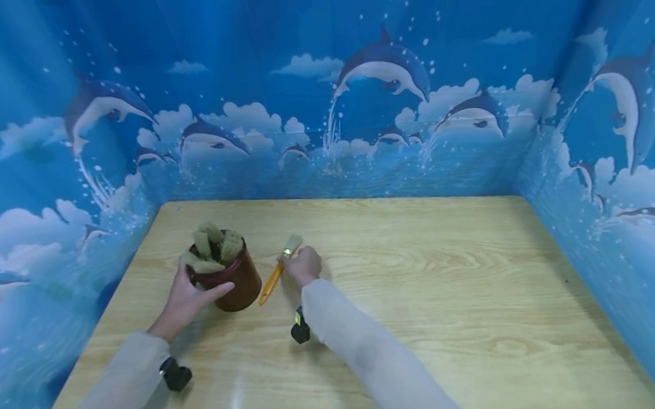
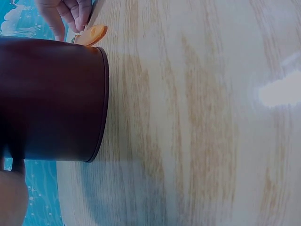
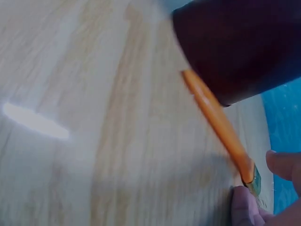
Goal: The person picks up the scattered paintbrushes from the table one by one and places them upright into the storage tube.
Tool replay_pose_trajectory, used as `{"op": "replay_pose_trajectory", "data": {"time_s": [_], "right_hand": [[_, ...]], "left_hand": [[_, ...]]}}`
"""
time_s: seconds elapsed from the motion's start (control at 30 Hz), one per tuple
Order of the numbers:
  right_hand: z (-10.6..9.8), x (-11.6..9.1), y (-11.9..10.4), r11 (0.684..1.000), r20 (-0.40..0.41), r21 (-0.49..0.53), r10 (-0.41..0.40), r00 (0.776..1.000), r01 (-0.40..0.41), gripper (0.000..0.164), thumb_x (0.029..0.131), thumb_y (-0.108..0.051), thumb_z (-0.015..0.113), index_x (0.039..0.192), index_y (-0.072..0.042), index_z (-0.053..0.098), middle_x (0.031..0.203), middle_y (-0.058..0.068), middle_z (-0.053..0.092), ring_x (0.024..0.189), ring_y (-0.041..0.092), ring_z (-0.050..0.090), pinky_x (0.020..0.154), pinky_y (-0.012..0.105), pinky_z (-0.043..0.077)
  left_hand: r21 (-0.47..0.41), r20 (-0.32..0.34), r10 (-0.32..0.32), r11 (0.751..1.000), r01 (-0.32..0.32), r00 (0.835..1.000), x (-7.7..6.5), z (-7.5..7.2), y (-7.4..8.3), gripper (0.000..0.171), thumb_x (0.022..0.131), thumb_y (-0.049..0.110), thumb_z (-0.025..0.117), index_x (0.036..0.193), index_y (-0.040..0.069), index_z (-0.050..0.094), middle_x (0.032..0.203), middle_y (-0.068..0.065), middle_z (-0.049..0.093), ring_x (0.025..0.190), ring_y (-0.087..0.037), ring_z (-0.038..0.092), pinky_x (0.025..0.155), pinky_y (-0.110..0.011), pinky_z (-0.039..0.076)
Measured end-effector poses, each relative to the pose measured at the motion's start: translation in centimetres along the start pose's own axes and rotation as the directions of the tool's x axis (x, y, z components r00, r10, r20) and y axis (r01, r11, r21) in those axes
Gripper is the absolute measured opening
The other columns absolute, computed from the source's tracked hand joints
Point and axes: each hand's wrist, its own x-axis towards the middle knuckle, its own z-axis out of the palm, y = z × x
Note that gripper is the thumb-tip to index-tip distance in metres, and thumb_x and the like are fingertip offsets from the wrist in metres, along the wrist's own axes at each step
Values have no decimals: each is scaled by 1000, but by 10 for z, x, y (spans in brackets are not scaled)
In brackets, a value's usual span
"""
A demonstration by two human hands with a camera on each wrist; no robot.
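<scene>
My left hand grips a dark brown cylindrical pot, its thumb across the near side and its fingers round the far left. Several thick, tan, rough-looking pieces stick out of the pot's mouth; their kind is unclear. Just right of the pot lies a paintbrush with an orange handle and pale bristles. Over the brush's ferrule is my right hand. In the right wrist view a gap shows between its thumb and the brush, while a fingertip rests close beside the ferrule.
A light wood-grain table extends to the right and toward me. Blue curtains with dolphins hang along its back and sides. Dark wrist cameras sit under the left sleeve and right sleeve.
</scene>
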Motion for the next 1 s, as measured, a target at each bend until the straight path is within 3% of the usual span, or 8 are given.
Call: {"op": "replay_pose_trajectory", "data": {"time_s": [0.3, 0.5, 0.63, 0.77, 0.87, 1.0], "right_hand": [[8, -1, 3, 974, -79, -200, -126, 989, 108, 38, 73, -17, 81, 95, 0, 56, 81, 9, 58, 79, 26, 60, 72, 37, 54], [9, 2, 2, 969, -70, -230, -114, 991, 95, 41, 72, -11, 79, 101, 4, 55, 87, 14, 59, 86, 29, 60, 79, 38, 54], [8, 3, 3, 970, -66, -229, -97, 993, 80, 35, 71, -11, 80, 94, 1, 57, 81, 12, 59, 81, 28, 61, 74, 37, 55], [6, 4, 4, 970, -47, -222, -112, 993, 98, 23, 71, -8, 78, 74, -5, 56, 69, 8, 58, 68, 22, 57, 61, 32, 53], [3, 3, 3, 970, -17, -219, -111, 994, 105, 30, 72, -7, 77, 64, -10, 48, 63, 4, 54, 60, 18, 51, 51, 27, 47], [-2, 1, 3, 974, 30, -204, -98, 995, 102, 35, 75, -5, 75, 62, -12, 43, 61, 2, 47, 56, 16, 45, 45, 24, 39]], "left_hand": [[-10, 4, 13, 1000, -13, 1000, 1, 1, -2, 107, 81, 33, 77, 153, 9, 2, 153, -24, 19, 139, -42, 22, 109, -62, 23], [-27, 15, 23, 999, -23, 1000, 0, 1, -1, 108, 81, 32, 77, 153, 13, 0, 154, -22, 17, 140, -41, 20, 109, -62, 23], [-36, 19, 29, 999, -28, 999, 0, 1, -1, 106, 81, 31, 77, 153, 12, 1, 154, -22, 17, 141, -41, 20, 110, -62, 23], [-30, 12, 28, 999, -27, 1000, 0, 1, -1, 105, 81, 31, 77, 153, 10, 3, 153, -24, 19, 140, -42, 22, 109, -61, 24], [-25, 14, 17, 1000, -17, 1000, -1, 0, -1, 107, 82, 33, 77, 153, 10, 1, 153, -24, 18, 140, -42, 21, 110, -62, 23], [-19, 16, 4, 1000, -3, 1000, -2, -1, -1, 107, 82, 34, 77, 153, 10, 0, 154, -24, 17, 141, -42, 19, 110, -62, 22]]}}
